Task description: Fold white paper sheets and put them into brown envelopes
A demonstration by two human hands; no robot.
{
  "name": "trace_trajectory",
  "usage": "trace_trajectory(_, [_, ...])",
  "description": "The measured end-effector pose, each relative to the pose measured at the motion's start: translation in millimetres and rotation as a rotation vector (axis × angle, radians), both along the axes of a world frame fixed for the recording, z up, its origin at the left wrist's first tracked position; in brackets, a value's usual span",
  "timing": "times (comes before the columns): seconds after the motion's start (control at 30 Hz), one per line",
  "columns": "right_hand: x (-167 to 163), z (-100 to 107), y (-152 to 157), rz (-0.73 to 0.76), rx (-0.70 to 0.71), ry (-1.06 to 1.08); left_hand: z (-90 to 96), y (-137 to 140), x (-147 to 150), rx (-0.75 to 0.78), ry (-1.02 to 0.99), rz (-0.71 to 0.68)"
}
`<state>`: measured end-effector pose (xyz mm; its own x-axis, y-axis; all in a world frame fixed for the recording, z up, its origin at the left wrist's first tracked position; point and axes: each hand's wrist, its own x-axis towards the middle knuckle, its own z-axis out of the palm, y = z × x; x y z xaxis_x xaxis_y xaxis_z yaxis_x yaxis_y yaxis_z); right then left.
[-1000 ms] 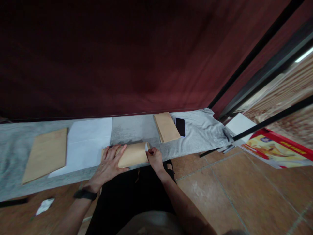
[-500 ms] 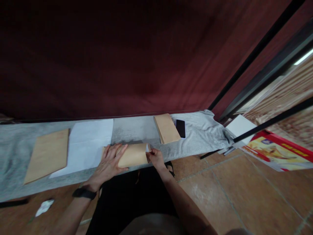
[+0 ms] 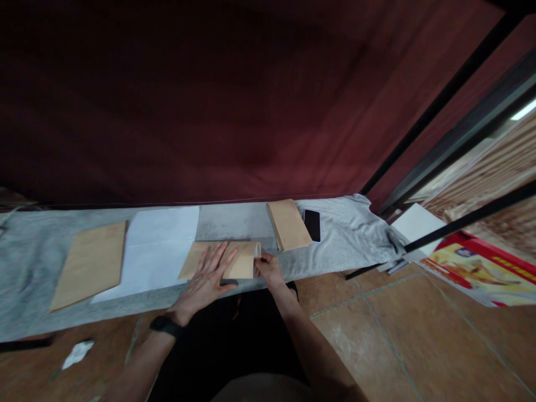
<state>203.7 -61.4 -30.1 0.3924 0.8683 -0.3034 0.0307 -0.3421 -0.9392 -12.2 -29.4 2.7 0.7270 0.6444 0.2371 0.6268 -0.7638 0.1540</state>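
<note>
A brown paper envelope (image 3: 244, 266) lies lengthwise along the near edge of the cloth-covered surface. My left hand (image 3: 209, 273) rests flat on its middle, fingers spread. At the envelope's right end, my right hand (image 3: 268, 269) pinches the folded-up flap, where a pale inner side shows; the fingertips are partly hidden. Part of the envelope overlaps the lower right of a white paper sheet (image 3: 161, 237).
Another brown envelope or small pile (image 3: 92, 262) lies at the left. A stack of brown envelopes (image 3: 290, 224) sits beside a phone (image 3: 312, 224) on the grey cloth (image 3: 343, 229). Black poles (image 3: 439, 106) and a red-yellow box (image 3: 481, 268) stand at right.
My left hand has slid rightward along the envelope, from its left end to its middle, uncovering the left end. My right hand stays at the flap. The view has shifted slightly.
</note>
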Motion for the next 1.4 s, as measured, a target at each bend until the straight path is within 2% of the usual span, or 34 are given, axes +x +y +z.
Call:
trace_trajectory(0.17, [-4,-1,8,0.012,-0.005,-0.013,-12.8,-6,20,0.04,-0.001,0.026])
trace_trajectory(0.33, [1,1,6,0.096,-0.021,-0.051,-35.4,-10,22,0.034,0.039,0.052])
trace_trajectory(0.43, [5,2,6,0.141,-0.048,-0.046,-42.1,-12,22,0.022,0.046,0.071])
trace_trajectory(0.67, [11,-1,5,0.171,-0.12,-0.001,-41.1,-14,25,0.017,0.028,0.088])
trace_trajectory(0.83, [12,-4,7,0.193,-0.148,-0.058,-41.3,-16,26,0.006,0.042,0.096])
trace_trajectory(1.2, [15,8,2,0.274,-0.213,-0.303,-37.3,-18,28,-0.022,0.072,0.103])
trace_trajectory(1.4, [13,23,-7,0.265,-0.25,-0.573,-32.9,-20,29,-0.048,0.086,0.111])
